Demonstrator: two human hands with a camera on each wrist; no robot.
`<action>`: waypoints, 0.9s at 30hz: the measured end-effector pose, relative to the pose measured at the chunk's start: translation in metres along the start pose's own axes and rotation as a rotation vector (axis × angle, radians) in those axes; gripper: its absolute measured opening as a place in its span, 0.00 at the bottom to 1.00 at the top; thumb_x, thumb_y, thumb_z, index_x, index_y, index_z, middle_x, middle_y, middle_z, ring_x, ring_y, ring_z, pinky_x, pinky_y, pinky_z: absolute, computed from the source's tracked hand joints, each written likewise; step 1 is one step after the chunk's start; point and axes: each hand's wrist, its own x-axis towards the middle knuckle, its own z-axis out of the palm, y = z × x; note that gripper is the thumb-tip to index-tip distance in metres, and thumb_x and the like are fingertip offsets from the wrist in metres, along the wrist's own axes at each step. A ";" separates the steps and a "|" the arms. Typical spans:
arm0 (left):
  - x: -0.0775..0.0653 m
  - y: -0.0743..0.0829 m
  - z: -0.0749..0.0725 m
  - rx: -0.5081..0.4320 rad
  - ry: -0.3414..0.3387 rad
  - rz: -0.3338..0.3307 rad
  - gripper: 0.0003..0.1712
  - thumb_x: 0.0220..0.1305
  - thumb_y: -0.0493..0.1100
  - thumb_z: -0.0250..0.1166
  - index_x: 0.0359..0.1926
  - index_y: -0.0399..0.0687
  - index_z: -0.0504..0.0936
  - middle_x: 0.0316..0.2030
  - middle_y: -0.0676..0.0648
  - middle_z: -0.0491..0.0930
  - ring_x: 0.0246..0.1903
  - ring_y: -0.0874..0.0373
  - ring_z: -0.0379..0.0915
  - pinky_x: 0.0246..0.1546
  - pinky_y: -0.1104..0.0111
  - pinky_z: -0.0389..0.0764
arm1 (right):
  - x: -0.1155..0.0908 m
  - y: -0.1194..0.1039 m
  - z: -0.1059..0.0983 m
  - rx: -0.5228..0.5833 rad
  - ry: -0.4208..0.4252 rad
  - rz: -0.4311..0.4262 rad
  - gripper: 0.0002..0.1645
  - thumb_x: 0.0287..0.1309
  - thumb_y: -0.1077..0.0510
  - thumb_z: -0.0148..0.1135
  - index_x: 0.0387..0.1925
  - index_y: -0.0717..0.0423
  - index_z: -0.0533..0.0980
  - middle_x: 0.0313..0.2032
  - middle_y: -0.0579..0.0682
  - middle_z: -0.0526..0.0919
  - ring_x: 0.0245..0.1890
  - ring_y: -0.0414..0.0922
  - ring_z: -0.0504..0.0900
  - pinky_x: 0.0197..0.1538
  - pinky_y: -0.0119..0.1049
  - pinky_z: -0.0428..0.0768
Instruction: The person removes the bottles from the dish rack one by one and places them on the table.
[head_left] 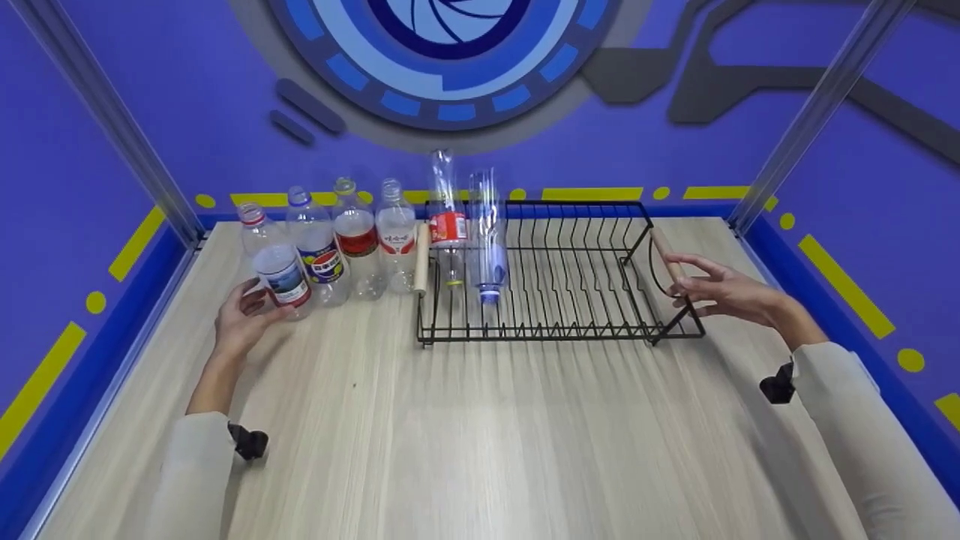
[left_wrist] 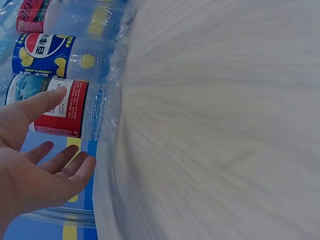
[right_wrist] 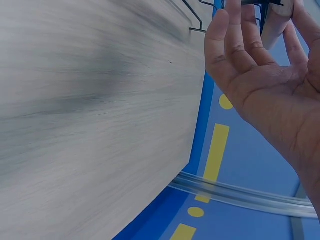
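Note:
My left hand (head_left: 241, 319) is at the leftmost clear plastic bottle (head_left: 281, 274), which has a picture label with a red band. In the left wrist view the thumb lies across that label, while the other fingers are spread apart below the bottle. On the right, my right hand (head_left: 731, 292) loosely holds the wooden handle (head_left: 666, 251) of a black wire dish rack (head_left: 570, 334). The right wrist view shows the handle's end between thumb and fingers. Two bottles stand upside down in the rack's left part: one with a red label (head_left: 448, 227), one with a blue cap (head_left: 489, 262).
Right of the leftmost bottle stand a blue-labelled bottle (head_left: 324, 259), a red-labelled bottle (head_left: 358, 244) and a white-and-red-labelled bottle (head_left: 396, 236), all upright and capless. The rack's left wooden handle (head_left: 421, 259) is close beside them. Blue-purple panels (head_left: 202, 127) surround the wooden table (head_left: 480, 435).

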 end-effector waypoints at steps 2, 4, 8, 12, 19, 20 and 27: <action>-0.003 -0.001 -0.002 -0.003 -0.005 0.005 0.52 0.66 0.39 0.70 0.81 0.42 0.48 0.77 0.33 0.57 0.77 0.40 0.56 0.76 0.51 0.61 | 0.000 0.000 0.000 0.000 -0.003 0.001 0.36 0.80 0.51 0.48 0.81 0.39 0.48 0.66 0.57 0.75 0.58 0.38 0.81 0.56 0.39 0.80; -0.007 -0.003 -0.004 0.002 -0.009 0.007 0.49 0.67 0.38 0.69 0.80 0.42 0.50 0.76 0.33 0.59 0.76 0.40 0.58 0.74 0.53 0.65 | 0.001 -0.001 0.000 -0.001 -0.003 0.003 0.36 0.80 0.51 0.48 0.81 0.39 0.48 0.66 0.58 0.74 0.58 0.37 0.81 0.56 0.38 0.80; -0.015 -0.008 -0.007 0.005 -0.001 0.003 0.46 0.67 0.39 0.68 0.79 0.41 0.54 0.74 0.33 0.63 0.74 0.42 0.61 0.60 0.71 0.74 | 0.000 -0.001 0.000 -0.003 -0.003 0.001 0.36 0.80 0.51 0.47 0.81 0.39 0.48 0.64 0.55 0.76 0.58 0.39 0.81 0.55 0.38 0.80; -0.023 -0.012 -0.007 0.006 0.004 0.005 0.42 0.67 0.40 0.68 0.76 0.39 0.58 0.71 0.34 0.65 0.70 0.44 0.64 0.44 0.83 0.72 | -0.001 -0.002 0.001 0.005 -0.007 -0.003 0.36 0.80 0.51 0.47 0.81 0.39 0.47 0.63 0.53 0.77 0.56 0.39 0.82 0.54 0.40 0.81; -0.039 -0.013 -0.003 0.034 -0.012 0.001 0.33 0.68 0.45 0.69 0.68 0.38 0.69 0.56 0.49 0.75 0.49 0.68 0.70 0.44 0.80 0.74 | -0.002 -0.002 0.001 -0.014 0.009 0.016 0.36 0.79 0.50 0.49 0.81 0.37 0.48 0.66 0.56 0.75 0.59 0.40 0.80 0.54 0.40 0.81; -0.040 -0.012 -0.002 0.035 -0.022 0.006 0.32 0.68 0.46 0.69 0.67 0.38 0.70 0.54 0.51 0.76 0.47 0.70 0.70 0.45 0.79 0.76 | -0.002 -0.002 0.001 -0.012 0.010 0.018 0.36 0.79 0.49 0.49 0.81 0.37 0.48 0.66 0.55 0.75 0.59 0.40 0.80 0.54 0.40 0.80; -0.048 -0.006 0.013 -0.015 -0.125 0.094 0.25 0.70 0.44 0.68 0.61 0.34 0.74 0.41 0.59 0.80 0.38 0.70 0.76 0.41 0.72 0.82 | -0.001 -0.001 0.002 -0.001 0.014 0.018 0.36 0.79 0.50 0.48 0.81 0.36 0.49 0.64 0.52 0.77 0.60 0.42 0.80 0.54 0.40 0.80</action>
